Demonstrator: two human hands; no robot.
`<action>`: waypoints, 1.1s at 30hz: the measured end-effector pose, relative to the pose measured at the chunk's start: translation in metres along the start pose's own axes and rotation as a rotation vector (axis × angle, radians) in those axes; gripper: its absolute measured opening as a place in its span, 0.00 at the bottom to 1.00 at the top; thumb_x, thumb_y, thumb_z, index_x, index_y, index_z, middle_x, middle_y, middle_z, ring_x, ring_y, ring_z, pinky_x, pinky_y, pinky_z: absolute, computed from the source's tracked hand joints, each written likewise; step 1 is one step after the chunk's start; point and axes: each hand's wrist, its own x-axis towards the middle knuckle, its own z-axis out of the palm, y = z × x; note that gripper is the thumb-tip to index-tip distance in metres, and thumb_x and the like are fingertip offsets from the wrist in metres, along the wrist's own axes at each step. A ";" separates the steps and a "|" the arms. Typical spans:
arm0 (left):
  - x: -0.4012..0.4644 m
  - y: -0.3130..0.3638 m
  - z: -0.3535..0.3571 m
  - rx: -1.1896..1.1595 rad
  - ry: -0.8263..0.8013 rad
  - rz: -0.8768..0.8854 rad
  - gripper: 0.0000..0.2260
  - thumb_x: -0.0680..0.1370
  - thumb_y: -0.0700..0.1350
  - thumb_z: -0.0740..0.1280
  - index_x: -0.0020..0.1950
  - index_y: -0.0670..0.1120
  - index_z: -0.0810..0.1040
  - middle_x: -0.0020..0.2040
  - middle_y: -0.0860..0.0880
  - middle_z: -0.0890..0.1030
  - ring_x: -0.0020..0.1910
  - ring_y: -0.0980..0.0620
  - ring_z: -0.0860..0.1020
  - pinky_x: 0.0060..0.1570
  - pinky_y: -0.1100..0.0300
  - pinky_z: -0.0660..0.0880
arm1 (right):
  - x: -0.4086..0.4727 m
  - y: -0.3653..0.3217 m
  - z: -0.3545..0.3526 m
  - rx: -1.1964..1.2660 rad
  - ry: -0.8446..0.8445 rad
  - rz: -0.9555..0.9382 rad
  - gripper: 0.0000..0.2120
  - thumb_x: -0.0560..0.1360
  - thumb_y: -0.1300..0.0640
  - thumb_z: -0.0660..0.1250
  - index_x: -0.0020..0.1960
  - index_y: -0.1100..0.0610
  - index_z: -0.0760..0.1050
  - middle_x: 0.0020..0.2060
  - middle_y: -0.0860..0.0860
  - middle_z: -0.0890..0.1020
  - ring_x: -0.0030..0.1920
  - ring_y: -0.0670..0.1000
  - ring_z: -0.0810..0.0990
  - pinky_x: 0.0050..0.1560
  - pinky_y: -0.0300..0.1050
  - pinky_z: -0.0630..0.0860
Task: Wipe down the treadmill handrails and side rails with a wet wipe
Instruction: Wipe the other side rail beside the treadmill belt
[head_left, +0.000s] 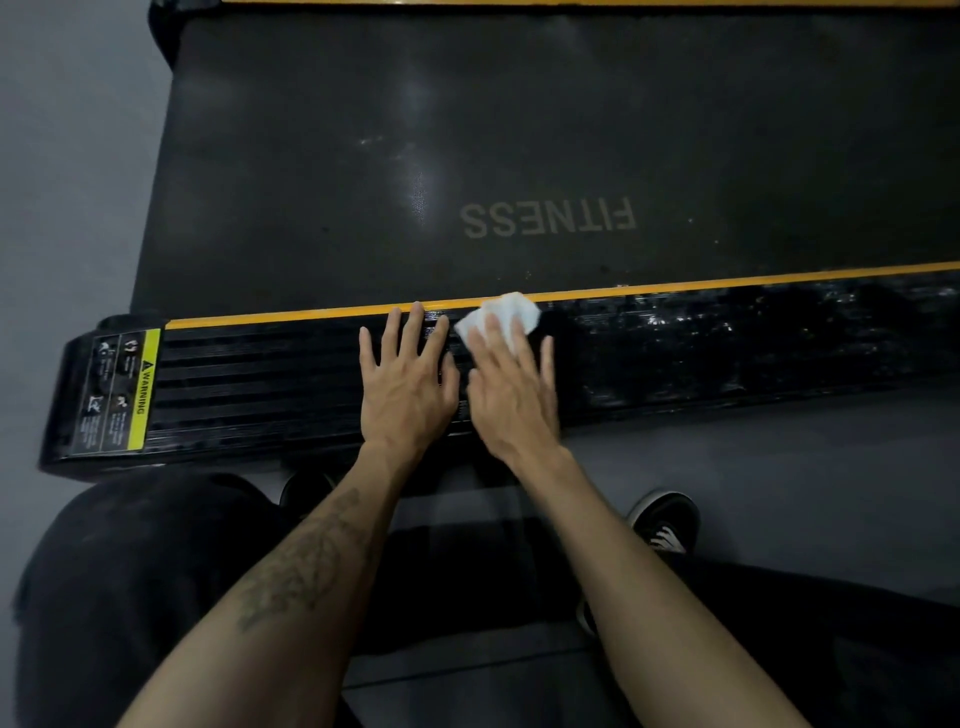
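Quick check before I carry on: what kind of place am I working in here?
Probably a gym or home workout room: a treadmill belt printed "FITNESS", its ribbed side rail with a yellow warning sticker, and grey floor. The right hand presses a wipe on the rail.

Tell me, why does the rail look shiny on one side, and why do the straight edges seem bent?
Head view: the side rail glistens with patchy glare right of the wet wipe, matte to the left; dim lighting leaves soft reflections on the treadmill belt; the wide-angle lens bows the yellow stripe; the right hand looks slightly blurred.
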 end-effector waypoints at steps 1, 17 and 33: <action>0.000 0.000 0.000 -0.001 -0.001 0.002 0.25 0.83 0.55 0.52 0.78 0.50 0.70 0.81 0.44 0.64 0.81 0.43 0.59 0.78 0.35 0.53 | 0.001 0.002 -0.001 -0.031 -0.040 -0.079 0.30 0.81 0.49 0.45 0.81 0.52 0.62 0.82 0.50 0.60 0.81 0.55 0.55 0.79 0.67 0.50; 0.000 0.001 -0.002 0.001 -0.004 0.003 0.25 0.83 0.55 0.52 0.78 0.50 0.70 0.81 0.44 0.64 0.81 0.43 0.59 0.78 0.35 0.53 | 0.022 0.044 -0.015 -0.103 -0.054 -0.099 0.29 0.84 0.49 0.42 0.83 0.53 0.56 0.83 0.47 0.54 0.82 0.50 0.52 0.80 0.63 0.44; 0.000 0.001 -0.001 0.019 -0.009 0.007 0.25 0.83 0.55 0.52 0.79 0.50 0.69 0.81 0.44 0.64 0.81 0.43 0.58 0.78 0.35 0.53 | 0.027 0.034 -0.010 -0.044 0.037 0.166 0.27 0.87 0.49 0.50 0.83 0.55 0.53 0.83 0.49 0.52 0.83 0.54 0.49 0.79 0.64 0.41</action>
